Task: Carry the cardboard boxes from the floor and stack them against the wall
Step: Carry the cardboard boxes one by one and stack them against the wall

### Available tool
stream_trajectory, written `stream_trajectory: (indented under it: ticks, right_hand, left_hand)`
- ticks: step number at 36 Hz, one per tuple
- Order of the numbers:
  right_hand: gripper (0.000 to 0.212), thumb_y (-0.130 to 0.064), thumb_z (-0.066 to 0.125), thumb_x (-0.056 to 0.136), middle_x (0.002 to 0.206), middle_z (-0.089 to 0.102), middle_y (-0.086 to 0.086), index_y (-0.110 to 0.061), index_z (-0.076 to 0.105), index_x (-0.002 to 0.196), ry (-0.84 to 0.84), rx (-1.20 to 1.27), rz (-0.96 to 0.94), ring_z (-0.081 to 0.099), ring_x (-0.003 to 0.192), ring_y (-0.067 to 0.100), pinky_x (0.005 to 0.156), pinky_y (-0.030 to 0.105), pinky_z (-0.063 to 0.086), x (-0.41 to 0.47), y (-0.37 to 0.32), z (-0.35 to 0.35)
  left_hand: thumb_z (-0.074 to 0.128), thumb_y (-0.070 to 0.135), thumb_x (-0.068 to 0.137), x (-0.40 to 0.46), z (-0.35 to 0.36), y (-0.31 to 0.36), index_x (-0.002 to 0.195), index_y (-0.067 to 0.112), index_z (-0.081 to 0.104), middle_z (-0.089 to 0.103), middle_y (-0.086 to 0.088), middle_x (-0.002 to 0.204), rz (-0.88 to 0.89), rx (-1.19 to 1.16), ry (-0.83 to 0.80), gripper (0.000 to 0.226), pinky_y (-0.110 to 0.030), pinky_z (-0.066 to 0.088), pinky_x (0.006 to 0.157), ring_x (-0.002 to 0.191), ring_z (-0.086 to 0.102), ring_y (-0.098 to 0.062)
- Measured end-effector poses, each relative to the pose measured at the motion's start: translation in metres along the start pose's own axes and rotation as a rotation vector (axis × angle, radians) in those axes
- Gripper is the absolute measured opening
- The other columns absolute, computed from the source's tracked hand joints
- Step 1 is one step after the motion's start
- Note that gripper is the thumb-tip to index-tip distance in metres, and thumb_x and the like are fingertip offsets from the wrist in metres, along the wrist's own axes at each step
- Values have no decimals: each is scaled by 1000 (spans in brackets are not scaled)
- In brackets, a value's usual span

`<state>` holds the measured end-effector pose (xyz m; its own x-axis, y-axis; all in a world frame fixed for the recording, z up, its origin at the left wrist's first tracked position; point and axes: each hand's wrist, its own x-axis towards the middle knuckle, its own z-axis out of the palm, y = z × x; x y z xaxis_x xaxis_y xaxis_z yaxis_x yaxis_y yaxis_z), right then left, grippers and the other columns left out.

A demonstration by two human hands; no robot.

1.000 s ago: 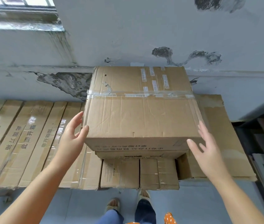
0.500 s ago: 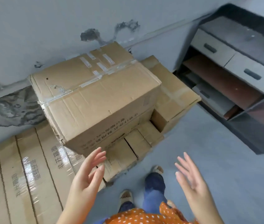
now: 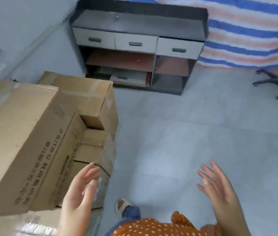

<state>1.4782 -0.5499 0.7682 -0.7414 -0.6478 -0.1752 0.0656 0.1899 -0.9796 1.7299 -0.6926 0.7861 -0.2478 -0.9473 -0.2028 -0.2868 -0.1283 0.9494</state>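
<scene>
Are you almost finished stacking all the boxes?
Done: a big cardboard box sits on top of the stack by the wall. In hand: nothing; left hand and right hand are both open and empty. Left: no boxes show on the visible floor, so I cannot tell.

The cardboard boxes (image 3: 20,133) were plain tan-brown, the big one printed with dark characters down its side and crossed by clear shiny tape. The floor (image 3: 185,133) was pale blue-grey, and the wall (image 3: 24,28) a like grey with a dark blotch. The cabinet (image 3: 140,19) had a black frame, light grey drawers with dark handles, and reddish-brown shelves. A cloth (image 3: 247,31) behind it ran in blue, white and peach stripes. The chair base (image 3: 277,80) was black. The person's top (image 3: 151,227) was orange with white dots; the trousers (image 3: 131,212) were blue.
</scene>
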Motion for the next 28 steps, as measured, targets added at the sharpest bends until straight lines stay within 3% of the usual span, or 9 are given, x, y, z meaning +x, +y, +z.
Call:
stream_trajectory:
  ticks: [3, 7, 9, 13, 17, 21, 24, 26, 28]
  right_hand:
    - [75, -91, 63, 37, 118, 64, -22, -61, 58, 106, 179, 10, -1, 61, 111, 2, 93, 38, 47, -33, 2, -54]
    - [87, -91, 63, 38, 118, 63, -24, -51, 54, 115, 373, 48, 28, 61, 111, 3, 92, 39, 48, -92, 15, -132]
    - [88, -89, 66, 39, 117, 64, -22, -49, 53, 116, 477, 65, 36, 62, 109, 4, 90, 37, 51, -123, 25, -170]
    - [50, -74, 70, 61, 118, 64, -22, -63, 56, 107, 688, 79, 60, 62, 112, 7, 89, 34, 52, -191, 46, -240]
    - [84, -87, 67, 42, 119, 64, -19, -50, 55, 117, 909, 137, 82, 63, 110, 6, 91, 37, 51, -261, 66, -298]
    - [91, -89, 65, 41, 121, 64, -18, -46, 53, 120, 1100, 178, 115, 62, 111, 6, 92, 39, 50, -317, 84, -333]
    - [95, -90, 65, 40, 120, 63, -20, -44, 52, 122, 1218, 213, 151, 63, 110, 6, 91, 39, 50, -346, 98, -349]
    - [94, -89, 66, 39, 119, 64, -19, -44, 53, 120, 1289, 255, 161, 63, 108, 6, 90, 40, 50, -357, 107, -359]
    - [90, -89, 67, 37, 118, 65, -19, -46, 55, 116, 1349, 282, 173, 64, 107, 6, 90, 41, 50, -361, 117, -371]
  left_hand:
    - [51, 34, 83, -13, 44, 8, 112, 45, 64, 65, 18, 117, 50, -40, -136, 34, -21, 47, 92, 107, 59, 4]
    - [48, 2, 91, -49, 111, 14, 118, 17, 58, 71, -4, 104, 141, -64, -285, 32, -14, 49, 85, 95, 65, 0]
    - [54, 11, 89, -73, 146, 11, 113, 22, 60, 71, -3, 104, 173, -67, -391, 27, -20, 50, 88, 96, 66, -6]
    - [59, 11, 90, -132, 215, 1, 110, 28, 65, 71, 1, 106, 181, -77, -594, 26, -30, 53, 89, 100, 66, -17]
    - [51, 7, 92, -187, 280, 2, 113, 20, 61, 71, 2, 104, 203, -37, -821, 27, -30, 54, 88, 100, 65, -20]
    - [52, 22, 82, -234, 336, 11, 114, 23, 62, 71, 1, 106, 213, 8, -1009, 33, -31, 53, 89, 101, 66, -17]
    - [58, 15, 85, -265, 373, 17, 111, 27, 64, 71, 1, 105, 230, 41, -1130, 28, -33, 52, 90, 102, 66, -18]
    - [61, 29, 80, -285, 396, 21, 107, 30, 66, 71, 1, 105, 235, 61, -1201, 28, -33, 52, 89, 101, 66, -17]
    - [59, 45, 69, -303, 421, 24, 110, 27, 65, 71, 2, 106, 237, 81, -1264, 46, -34, 52, 90, 100, 67, -15]
